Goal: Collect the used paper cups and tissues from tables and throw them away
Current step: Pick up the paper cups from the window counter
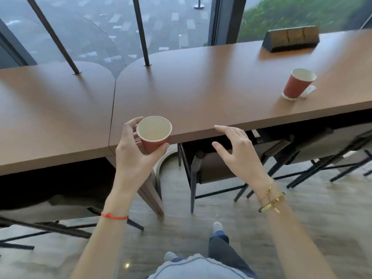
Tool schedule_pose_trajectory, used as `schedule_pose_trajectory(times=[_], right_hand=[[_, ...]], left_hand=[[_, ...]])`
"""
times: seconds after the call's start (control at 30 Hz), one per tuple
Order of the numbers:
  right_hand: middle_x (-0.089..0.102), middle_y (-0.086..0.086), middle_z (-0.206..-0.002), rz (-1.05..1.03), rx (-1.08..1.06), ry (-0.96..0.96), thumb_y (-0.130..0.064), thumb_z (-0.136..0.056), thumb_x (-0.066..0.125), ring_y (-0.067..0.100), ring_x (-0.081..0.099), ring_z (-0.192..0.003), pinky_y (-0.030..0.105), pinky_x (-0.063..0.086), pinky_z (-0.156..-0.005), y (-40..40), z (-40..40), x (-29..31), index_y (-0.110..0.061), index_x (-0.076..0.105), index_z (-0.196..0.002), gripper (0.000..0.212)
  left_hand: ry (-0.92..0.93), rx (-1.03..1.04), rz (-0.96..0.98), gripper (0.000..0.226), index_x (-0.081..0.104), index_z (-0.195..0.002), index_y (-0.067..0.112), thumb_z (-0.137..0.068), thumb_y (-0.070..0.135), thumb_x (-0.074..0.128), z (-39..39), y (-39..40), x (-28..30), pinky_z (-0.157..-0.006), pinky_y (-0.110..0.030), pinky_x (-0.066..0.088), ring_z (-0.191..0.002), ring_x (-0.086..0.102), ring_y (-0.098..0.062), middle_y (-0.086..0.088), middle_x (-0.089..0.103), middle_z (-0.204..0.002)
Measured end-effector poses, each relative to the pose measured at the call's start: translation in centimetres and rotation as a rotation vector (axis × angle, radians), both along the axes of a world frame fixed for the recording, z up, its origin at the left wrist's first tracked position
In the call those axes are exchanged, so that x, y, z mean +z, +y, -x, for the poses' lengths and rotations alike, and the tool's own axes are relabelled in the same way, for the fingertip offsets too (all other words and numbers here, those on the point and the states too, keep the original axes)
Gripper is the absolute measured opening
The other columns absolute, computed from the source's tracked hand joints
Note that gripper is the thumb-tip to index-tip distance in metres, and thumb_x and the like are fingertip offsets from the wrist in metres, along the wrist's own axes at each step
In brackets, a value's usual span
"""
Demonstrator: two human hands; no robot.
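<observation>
My left hand [132, 152] grips a red paper cup [154, 133] with a pale, empty-looking inside, held upright just over the front edge of the brown counter [201, 87]. My right hand [237, 150] hovers with spread, relaxed fingers below that edge, holding nothing. A second red paper cup [298, 84] stands on the counter at the right. A white tissue [309, 91] lies against its base, partly hidden behind it.
A dark wedge-shaped box [291, 40] sits at the counter's back right. Two dark slanted poles [143, 33] rise from the counter by the window. Stools [213, 168] with thin black legs stand under the counter. My feet are on the wood floor.
</observation>
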State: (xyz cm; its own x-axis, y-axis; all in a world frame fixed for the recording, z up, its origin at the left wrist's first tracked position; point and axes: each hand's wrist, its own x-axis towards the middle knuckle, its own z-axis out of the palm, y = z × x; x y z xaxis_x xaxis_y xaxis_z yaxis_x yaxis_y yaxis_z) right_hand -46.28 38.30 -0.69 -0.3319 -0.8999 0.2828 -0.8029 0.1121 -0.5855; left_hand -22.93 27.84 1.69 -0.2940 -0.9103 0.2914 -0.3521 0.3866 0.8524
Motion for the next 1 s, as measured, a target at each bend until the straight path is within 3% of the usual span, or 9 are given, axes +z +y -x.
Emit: schedule_pose_trajectory(times=[0.2, 0.37, 0.57, 0.77, 1.0], right_hand=[[0.057, -0.003, -0.129, 0.030, -0.127, -0.003, -0.030, -0.092, 0.058, 0.011, 0.042, -0.127, 0.024, 0.034, -0.107, 2.4, 8.6, 0.0, -0.020, 0.051, -0.133, 0.043], [0.058, -0.001, -0.127, 0.049, -0.221, 0.020, -0.026, -0.092, 0.060, 0.014, 0.044, -0.125, 0.022, 0.032, -0.105, 3.6, 18.3, 0.7, -0.017, 0.054, -0.130, 0.039], [0.062, 0.002, -0.119, 0.073, -0.309, 0.062, -0.017, -0.091, 0.058, 0.019, 0.051, -0.116, 0.020, 0.033, -0.097, 3.5, 29.9, 1.2, -0.013, 0.059, -0.118, 0.027], [0.060, 0.006, -0.125, -0.045, -0.318, 0.080, -0.015, -0.091, 0.058, 0.024, 0.050, -0.117, 0.022, 0.036, -0.096, 1.6, 37.4, -0.5, -0.010, 0.058, -0.124, 0.033], [0.060, 0.007, -0.123, -0.108, -0.274, 0.100, -0.021, -0.089, 0.061, 0.030, 0.050, -0.110, 0.039, 0.041, -0.097, -1.6, 39.2, -2.5, -0.012, 0.061, -0.119, 0.031]], left_hand=[[-0.026, -0.101, 0.028, 0.078, 0.044, -0.133, 0.025, -0.067, 0.027, 0.085, 9.1, 1.1, 0.1, -0.085, -0.008, 0.046, -0.107, 0.054, 0.002, 0.014, 0.054, -0.119], [0.004, -0.121, 0.016, 0.078, 0.044, -0.134, 0.026, -0.068, 0.027, 0.085, 18.5, 1.9, 0.2, -0.088, -0.009, 0.045, -0.108, 0.056, -0.002, 0.012, 0.056, -0.121], [0.018, -0.100, 0.011, 0.077, 0.044, -0.134, 0.028, -0.068, 0.026, 0.085, 28.1, 2.6, 0.3, -0.096, -0.023, 0.047, -0.107, 0.056, -0.001, 0.016, 0.056, -0.120], [-0.011, -0.070, 0.017, 0.079, 0.043, -0.135, 0.028, -0.068, 0.028, 0.084, 33.5, 2.8, -0.1, -0.092, -0.016, 0.045, -0.106, 0.055, -0.004, 0.016, 0.054, -0.118], [-0.064, -0.044, 0.017, 0.080, 0.042, -0.136, 0.028, -0.068, 0.029, 0.085, 34.8, 2.0, -0.7, -0.087, -0.011, 0.042, -0.106, 0.055, -0.006, 0.018, 0.052, -0.116]])
